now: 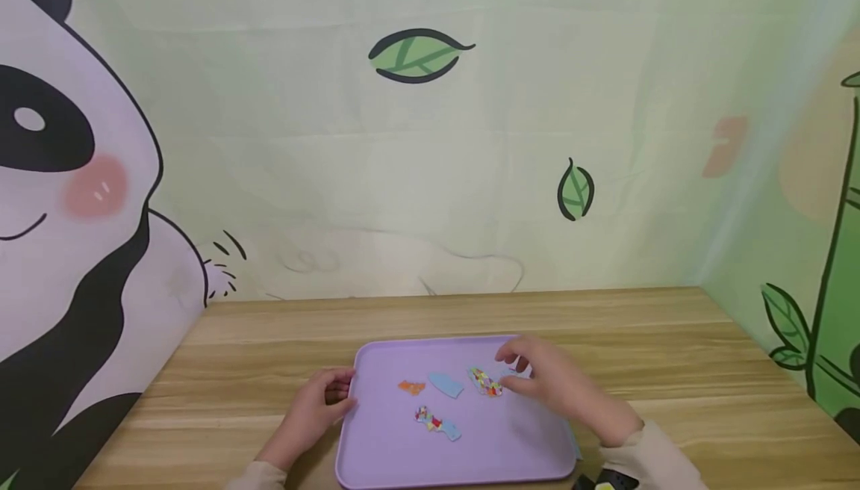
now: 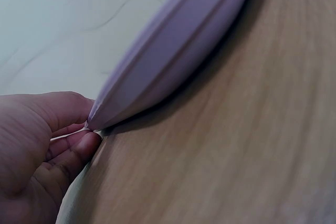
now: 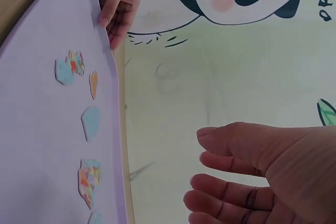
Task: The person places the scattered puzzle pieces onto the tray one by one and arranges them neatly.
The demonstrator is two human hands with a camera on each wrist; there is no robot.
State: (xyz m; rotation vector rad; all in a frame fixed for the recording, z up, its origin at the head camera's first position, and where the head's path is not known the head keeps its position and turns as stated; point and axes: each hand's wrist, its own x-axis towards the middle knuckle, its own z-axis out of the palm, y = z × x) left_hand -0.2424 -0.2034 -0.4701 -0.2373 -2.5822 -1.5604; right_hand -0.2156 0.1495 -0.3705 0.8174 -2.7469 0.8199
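Observation:
My left hand [image 1: 310, 409] holds the left rim of a purple tray [image 1: 396, 467], fingertips and thumb at its edge; the left wrist view shows this grip from the side. Over the tray's right part hovers my right hand [image 1: 554, 382], fingers loosely bent, thumb apart, nothing between them. Flat pieces lie on the tray: an orange one [image 1: 412, 387], a light blue one [image 1: 446, 384], a multicoloured patterned one [image 1: 485, 382] nearest the right hand, and a patterned-and-blue one [image 1: 437, 423] lower down. Another blue piece [image 3: 95, 217] is partly hidden by the right hand in the head view.
The tray stands on a wood-grain table [image 1: 269, 333]. Behind it hangs a pale green backdrop [image 1: 322, 139] with a panda [image 1: 74, 176] and leaves drawn on it. A dark object with a yellow spot [image 1: 608, 481] is by the right sleeve.

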